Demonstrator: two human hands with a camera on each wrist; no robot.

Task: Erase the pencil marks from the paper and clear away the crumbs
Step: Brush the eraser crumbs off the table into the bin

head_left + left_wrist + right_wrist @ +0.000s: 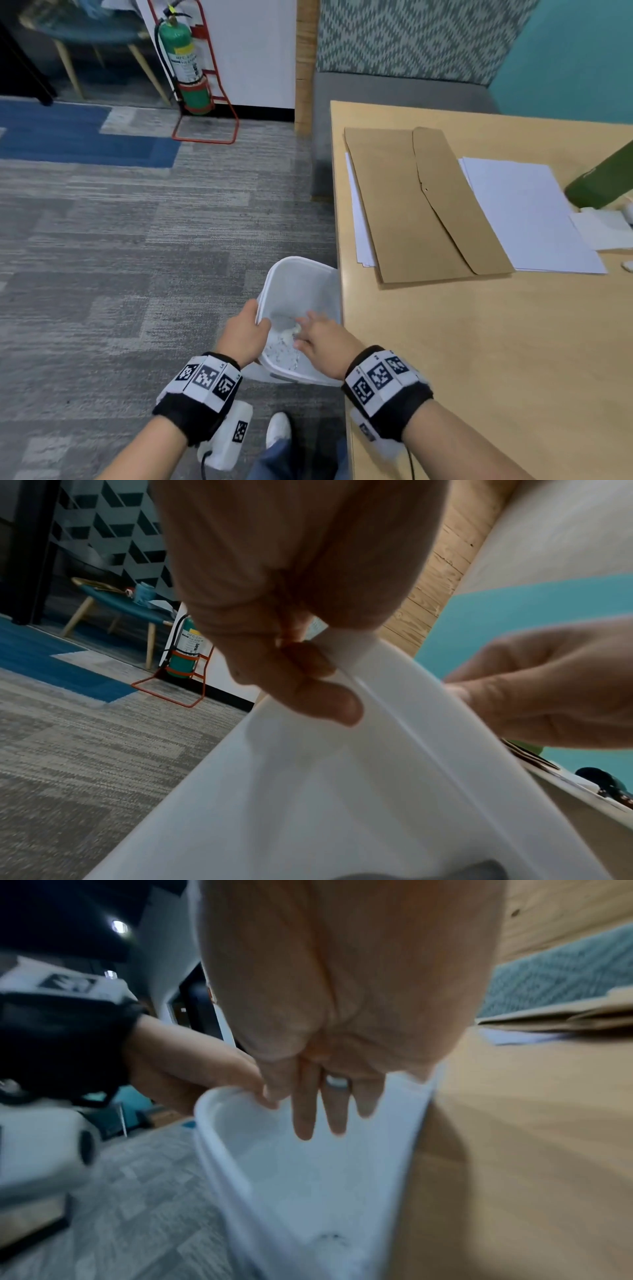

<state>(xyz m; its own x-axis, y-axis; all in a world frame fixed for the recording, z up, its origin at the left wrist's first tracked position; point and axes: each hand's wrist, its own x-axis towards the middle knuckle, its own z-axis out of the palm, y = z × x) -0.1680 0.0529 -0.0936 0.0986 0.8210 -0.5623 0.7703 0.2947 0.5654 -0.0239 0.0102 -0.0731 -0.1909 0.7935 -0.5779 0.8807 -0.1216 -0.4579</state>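
Note:
A white plastic bin [301,274] is held beside the left edge of the wooden table [479,342]. My left hand [245,334] grips its near-left rim [346,653], thumb inside and fingers curled outside. My right hand [320,337] hovers over the bin's mouth with straight, spread fingers [304,1118] and holds nothing. Grey crumbs and scraps [282,349] lie inside the bin. White paper sheets [524,212] lie on the table at the right.
A brown envelope [421,205] lies on more white sheets near the table's left edge. A dark green bottle [603,178] lies at the far right. A fire extinguisher [186,65] in a red stand stands on the grey carpet at the back.

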